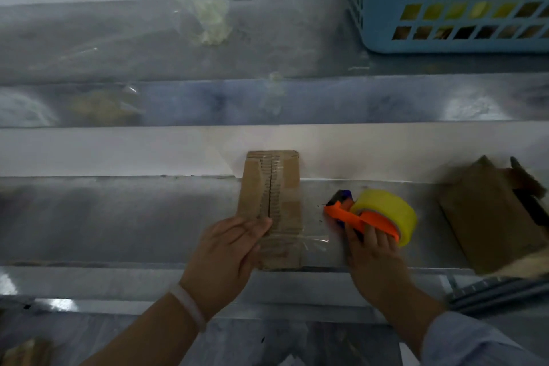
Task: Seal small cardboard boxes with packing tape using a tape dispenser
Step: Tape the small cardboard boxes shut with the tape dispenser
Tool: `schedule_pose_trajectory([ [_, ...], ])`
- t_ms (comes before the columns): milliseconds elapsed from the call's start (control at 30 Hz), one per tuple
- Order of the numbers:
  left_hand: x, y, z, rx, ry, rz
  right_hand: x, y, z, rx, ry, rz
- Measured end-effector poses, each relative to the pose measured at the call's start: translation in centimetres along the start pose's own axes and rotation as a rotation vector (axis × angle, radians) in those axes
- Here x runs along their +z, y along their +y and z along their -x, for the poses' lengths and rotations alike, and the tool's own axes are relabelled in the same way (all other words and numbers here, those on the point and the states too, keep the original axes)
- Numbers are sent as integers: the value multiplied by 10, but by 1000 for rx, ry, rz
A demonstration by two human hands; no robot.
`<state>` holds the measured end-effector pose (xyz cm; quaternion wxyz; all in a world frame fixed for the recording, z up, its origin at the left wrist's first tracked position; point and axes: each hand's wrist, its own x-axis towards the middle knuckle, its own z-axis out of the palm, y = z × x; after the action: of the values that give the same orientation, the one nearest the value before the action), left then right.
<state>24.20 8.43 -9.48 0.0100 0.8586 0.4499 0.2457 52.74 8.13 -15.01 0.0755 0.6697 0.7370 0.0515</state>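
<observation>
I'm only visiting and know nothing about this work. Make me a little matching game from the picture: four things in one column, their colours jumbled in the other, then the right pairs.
Things:
1. basket
2. tape roll
3. dispenser frame
4. wristband

Colours:
A. orange
B. white
C. blue
D. yellow

Pairs: 1-C, 2-D, 3-A, 4-B
</observation>
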Motion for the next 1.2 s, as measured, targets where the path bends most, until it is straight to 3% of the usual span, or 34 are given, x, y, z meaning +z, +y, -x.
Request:
schedule_pose_trajectory([
  [133, -4, -4, 3, 37, -90, -3, -9, -2, -2, 23, -35, -90],
  [233, -7, -5, 2, 14, -123, 34, -15, -2, 4, 50, 4, -364],
  [433, -10, -6, 0, 26, -140, 94, -44, -22, 14, 182, 388, -881],
  [533, -11, -10, -3, 11, -112, 158, -63, -40, 22, 134, 541, -950],
  [667, -6, -13, 3, 41, -104, 151, -67, -74, 27, 52, 282, -1021],
  [800, 6, -15, 19, -38, -131, 250, -66, -106, 21, 127, 58, -1519],
  [933, 13, -12, 21, -167, -74, 478, -64, -121, 14, 271, 99, -1683],
  [1133, 12, -9, 14, -392, 196, 627, -66, -127, 6, 273, 158, -1682],
  [1200, 9, -14, 10, -481, 218, 764, -63, -125, 5, 313, 154, -1698],
])
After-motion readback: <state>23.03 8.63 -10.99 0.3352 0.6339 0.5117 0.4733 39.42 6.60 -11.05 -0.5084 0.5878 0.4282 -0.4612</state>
